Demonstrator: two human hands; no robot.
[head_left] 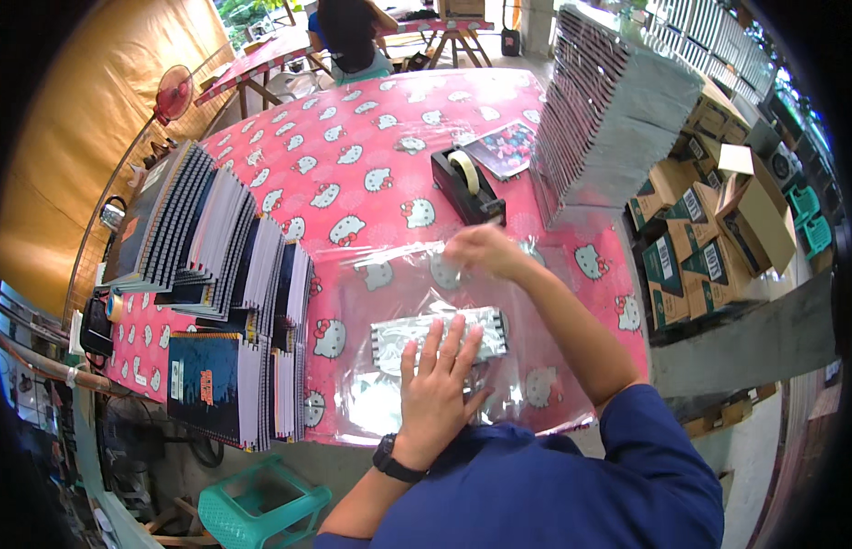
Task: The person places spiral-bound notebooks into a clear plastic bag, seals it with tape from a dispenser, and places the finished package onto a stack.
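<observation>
Plainly, the left hand [437, 389] lies flat and open on the wrapped stack [439, 337] near the tabletop's [371, 137] front edge, pinning it, while the right hand [481, 249] pinches the plastic sheet [389, 274] taut beside the tape dispenser [467, 185].

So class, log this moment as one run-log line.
left hand: flat on wrapped bundle | right hand: at plastic sheet near tape dispenser | notebooks: stacked left

Bright, even daylight fills the scene, throwing white glare off the clear plastic wrap [444, 302] on the tabletop [371, 165], while the right hand [481, 249] is slightly motion-blurred and fisheye bending curves straight edges toward the black, vignetted rim
</observation>
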